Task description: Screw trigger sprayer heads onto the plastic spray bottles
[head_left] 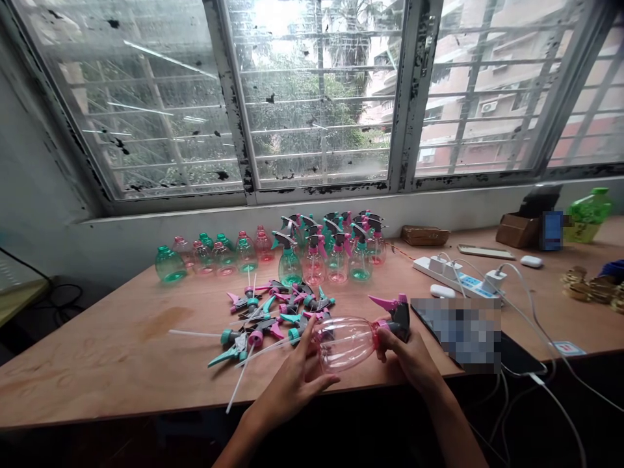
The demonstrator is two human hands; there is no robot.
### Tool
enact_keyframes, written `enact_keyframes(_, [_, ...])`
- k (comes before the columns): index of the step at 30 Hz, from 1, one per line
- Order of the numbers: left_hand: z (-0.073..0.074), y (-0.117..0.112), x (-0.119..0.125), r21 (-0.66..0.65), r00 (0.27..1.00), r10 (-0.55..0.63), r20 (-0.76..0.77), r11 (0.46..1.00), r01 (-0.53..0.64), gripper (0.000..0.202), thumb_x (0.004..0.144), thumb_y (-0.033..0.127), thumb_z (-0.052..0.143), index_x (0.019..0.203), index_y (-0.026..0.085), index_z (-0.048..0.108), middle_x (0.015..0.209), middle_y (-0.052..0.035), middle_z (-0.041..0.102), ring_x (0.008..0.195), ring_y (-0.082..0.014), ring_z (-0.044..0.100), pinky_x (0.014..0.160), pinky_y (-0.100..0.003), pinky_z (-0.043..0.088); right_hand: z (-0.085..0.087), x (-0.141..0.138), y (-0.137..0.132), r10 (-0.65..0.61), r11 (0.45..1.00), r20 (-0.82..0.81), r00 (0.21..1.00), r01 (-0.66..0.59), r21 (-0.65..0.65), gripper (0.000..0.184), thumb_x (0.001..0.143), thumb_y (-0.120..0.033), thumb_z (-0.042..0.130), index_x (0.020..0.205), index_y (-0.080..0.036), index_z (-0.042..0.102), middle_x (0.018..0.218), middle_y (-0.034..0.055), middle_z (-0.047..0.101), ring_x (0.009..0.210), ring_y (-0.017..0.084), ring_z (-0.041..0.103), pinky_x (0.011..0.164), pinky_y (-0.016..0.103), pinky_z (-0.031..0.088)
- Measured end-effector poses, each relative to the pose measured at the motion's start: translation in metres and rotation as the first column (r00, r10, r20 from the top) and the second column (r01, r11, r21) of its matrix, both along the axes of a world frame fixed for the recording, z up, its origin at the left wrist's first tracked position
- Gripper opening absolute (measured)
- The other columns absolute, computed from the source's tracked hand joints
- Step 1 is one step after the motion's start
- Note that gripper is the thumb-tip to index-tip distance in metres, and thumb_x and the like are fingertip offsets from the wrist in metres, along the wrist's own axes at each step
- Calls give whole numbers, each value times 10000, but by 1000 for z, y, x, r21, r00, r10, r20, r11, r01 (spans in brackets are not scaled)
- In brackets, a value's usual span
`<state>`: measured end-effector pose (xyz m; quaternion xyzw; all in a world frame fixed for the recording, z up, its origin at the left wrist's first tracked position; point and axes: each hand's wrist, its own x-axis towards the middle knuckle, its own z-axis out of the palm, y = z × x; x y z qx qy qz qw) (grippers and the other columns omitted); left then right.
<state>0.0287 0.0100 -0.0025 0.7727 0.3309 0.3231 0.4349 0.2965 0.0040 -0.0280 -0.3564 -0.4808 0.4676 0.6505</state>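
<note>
A clear pink spray bottle (346, 343) lies sideways between my hands, over the table's front edge. My left hand (295, 380) cups its base end, thumb below and fingers behind. At the neck, my right hand (412, 357) has its fingers closed round the pink collar of the black-and-pink trigger sprayer (400, 317), which sits on the bottle's mouth. Just beyond my left hand is a pile of loose trigger sprayers (256, 338) in pink, teal and black, with white dip tubes sticking out. My right fingertips are partly hidden behind the neck.
Several green and pink bottles without sprayers (225, 257) stand at the back left. Bottles with sprayers fitted (337, 268) stand beside them. To the right are a white power strip (458, 278) with cables, a phone (521, 354), a brown box (517, 229) and a green bottle (589, 214).
</note>
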Motion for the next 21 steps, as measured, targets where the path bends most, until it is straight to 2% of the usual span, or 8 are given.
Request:
enact_keyframes(2, [0, 0, 0, 31, 999, 39, -24, 999, -39, 1129, 868, 314, 780, 1631, 362, -50, 1691, -96, 299, 1536, -332, 329, 1274, -562, 198, 0, 0, 0, 1, 1000, -12, 1000, -1, 2, 373, 809, -501, 837, 887, -176, 672, 587, 9, 680, 483, 174, 592, 499, 291, 469])
enact_keyframes(4, [-2, 1, 0, 48, 998, 55, -29, 997, -53, 1084, 868, 305, 777, 1640, 345, 17, 1705, -95, 262, 1545, -344, 300, 1273, -551, 218, 0, 0, 0, -5, 1000, -18, 1000, 5, -4, 393, 794, -517, 844, 890, -176, 674, 592, 10, 685, 477, 174, 588, 495, 295, 470])
enact_keyframes(7, [-6, 3, 0, 20, 1000, 24, -2, 1000, -24, 1029, 885, 329, 758, 1642, 342, 61, 1701, -110, 271, 1480, -353, 419, 1237, -538, 320, 0, 0, 1, -16, 1000, -3, 1000, 16, -15, 423, 769, -554, 850, 852, -171, 689, 579, 12, 678, 474, 178, 586, 495, 304, 471])
enact_keyframes(10, [-6, 4, -1, 14, 1000, 24, 5, 1000, -24, 1032, 896, 364, 746, 1639, 355, 31, 1670, -117, 342, 1453, -348, 458, 1236, -547, 313, 0, 1, 1, -15, 1000, 23, 1000, 16, -18, 421, 773, -565, 840, 779, -169, 698, 562, 16, 667, 477, 178, 588, 509, 307, 472])
enact_keyframes(14, [2, -1, -2, 43, 997, 35, -67, 999, -32, 1181, 809, 395, 836, 1639, 342, -2, 1669, -116, 348, 1536, -368, 311, 1271, -567, 187, 2, 1, 0, -11, 1000, 33, 999, 12, -7, 402, 796, -556, 820, 763, -175, 695, 555, 18, 661, 477, 177, 576, 508, 307, 466])
enact_keyframes(17, [9, -5, -3, 56, 994, 58, -88, 997, -53, 1087, 856, 440, 782, 1645, 315, 45, 1701, -102, 276, 1581, -359, 183, 1286, -565, 97, 5, 0, -2, 13, 1000, 44, 999, -12, -12, 383, 795, -540, 826, 812, -179, 700, 561, 11, 664, 473, 176, 576, 510, 303, 463])
enact_keyframes(19, [10, -5, -4, 47, 996, 49, -77, 998, -45, 981, 900, 445, 730, 1644, 311, 106, 1703, -88, 274, 1579, -348, 198, 1290, -550, 127, 5, -1, -2, 9, 1000, 53, 999, -8, -15, 384, 791, -546, 825, 810, -184, 699, 557, 9, 660, 474, 181, 578, 511, 305, 465])
enact_keyframes(21, [8, -4, -3, 22, 999, 10, -46, 1000, -9, 991, 882, 420, 758, 1640, 332, 125, 1700, -81, 283, 1546, -347, 299, 1275, -531, 235, 4, -1, -1, -6, 1000, 61, 998, 7, -13, 395, 801, -562, 809, 765, -185, 697, 553, 14, 656, 485, 185, 578, 514, 307, 467])
